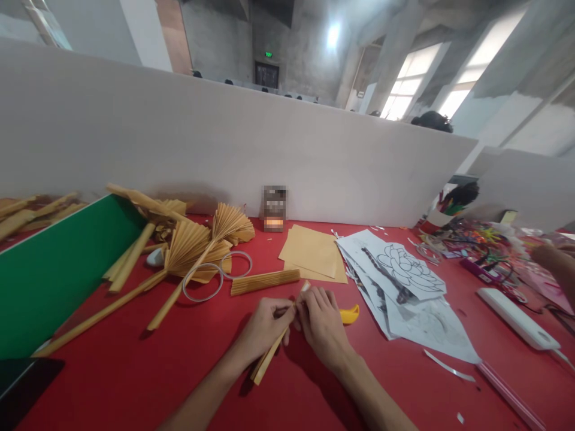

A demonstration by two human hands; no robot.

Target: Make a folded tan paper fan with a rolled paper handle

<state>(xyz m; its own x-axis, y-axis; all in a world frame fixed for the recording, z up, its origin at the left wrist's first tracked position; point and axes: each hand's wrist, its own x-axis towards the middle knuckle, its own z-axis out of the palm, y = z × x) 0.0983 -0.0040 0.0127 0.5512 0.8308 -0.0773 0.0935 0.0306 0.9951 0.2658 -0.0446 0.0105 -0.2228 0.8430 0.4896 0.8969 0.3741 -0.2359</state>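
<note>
My left hand is closed around a narrow strip of pleated tan paper, its lower end pointing toward me. At the strip's upper part, my right hand pinches with its fingers bent close to the left fingertips. Exactly what lies between the fingertips is hidden. Beside the right hand is a curved yellow plastic piece, partly covered by it. Just beyond the hands rests another pleated paper strip, and behind that are flat sheets of tan paper.
Paper fans with long rolled handles and two clear rings lie to the left, near a green panel. White drawing sheets and a white power strip are on the right. Another person's hand shows at the right edge.
</note>
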